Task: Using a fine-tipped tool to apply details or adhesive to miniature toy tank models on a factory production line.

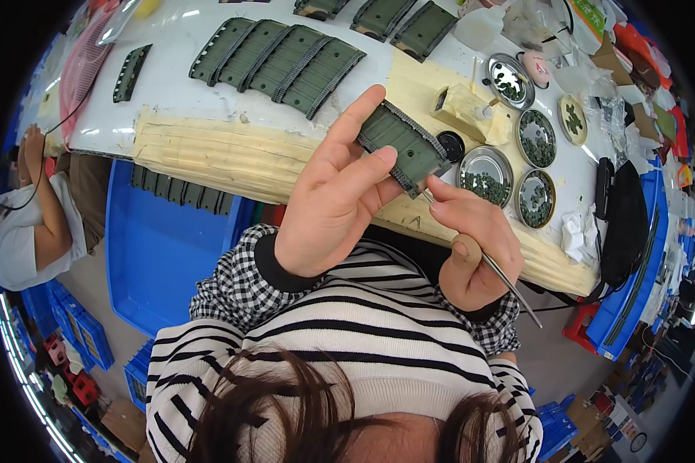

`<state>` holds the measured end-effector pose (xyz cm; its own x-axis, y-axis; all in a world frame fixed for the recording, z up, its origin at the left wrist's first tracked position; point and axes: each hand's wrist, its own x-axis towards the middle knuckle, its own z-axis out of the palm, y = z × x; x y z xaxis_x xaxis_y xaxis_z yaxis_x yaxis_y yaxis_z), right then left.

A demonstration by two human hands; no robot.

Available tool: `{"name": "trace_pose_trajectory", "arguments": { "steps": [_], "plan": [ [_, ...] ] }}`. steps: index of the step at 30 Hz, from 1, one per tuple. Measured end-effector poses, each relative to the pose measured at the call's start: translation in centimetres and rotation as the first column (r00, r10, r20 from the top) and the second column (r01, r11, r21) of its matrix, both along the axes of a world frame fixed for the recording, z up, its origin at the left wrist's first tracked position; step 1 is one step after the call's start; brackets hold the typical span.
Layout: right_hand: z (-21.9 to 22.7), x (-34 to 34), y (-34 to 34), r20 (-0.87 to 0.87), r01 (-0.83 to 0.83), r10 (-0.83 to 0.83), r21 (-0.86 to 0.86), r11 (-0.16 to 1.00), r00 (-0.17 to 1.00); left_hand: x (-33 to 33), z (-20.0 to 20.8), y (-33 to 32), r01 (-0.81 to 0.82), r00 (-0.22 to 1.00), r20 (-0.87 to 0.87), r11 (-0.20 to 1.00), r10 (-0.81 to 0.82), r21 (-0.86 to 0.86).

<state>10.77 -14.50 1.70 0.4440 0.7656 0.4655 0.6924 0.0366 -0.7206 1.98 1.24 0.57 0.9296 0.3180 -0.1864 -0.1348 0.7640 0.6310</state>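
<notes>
While the left hand (324,197) pinches the green piece (418,154) over the table's (166,92) near side, the right hand (483,224) holds tweezers (510,284) to it. I guess the piece is light and stiff, best held by its edges.

A short, dark green panel (418,152) is showing its ribbed face, with braided-looking dark strips running along its two longer edges and small round studs dotting the green. It is slanting down toward the right, being pinched in the left hand (332,197), whose thumb is covering part of the face, over the near part of the surface (170,89). A slender silver metal tool (510,284) is lying diagonally through the right hand (475,231), its upper end pointing at the panel's lower edge.
</notes>
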Motion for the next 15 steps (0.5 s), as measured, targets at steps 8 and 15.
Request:
{"name": "trace_pose_trajectory", "arguments": {
  "steps": [8, 15],
  "plan": [
    [0.12, 0.00, -0.10, 0.005, -0.002, 0.002, -0.001, 1.000, 1.000, 0.01, 0.10, 0.02, 0.004, 1.000, 0.000, 1.000, -0.004, 0.006],
    [-0.11, -0.07, -0.22, 0.001, 0.005, -0.005, 0.013, 1.000, 1.000, -0.04, 0.19, -0.13, 0.004, 1.000, -0.008, 1.000, -0.004, 0.017]
  ]
}}
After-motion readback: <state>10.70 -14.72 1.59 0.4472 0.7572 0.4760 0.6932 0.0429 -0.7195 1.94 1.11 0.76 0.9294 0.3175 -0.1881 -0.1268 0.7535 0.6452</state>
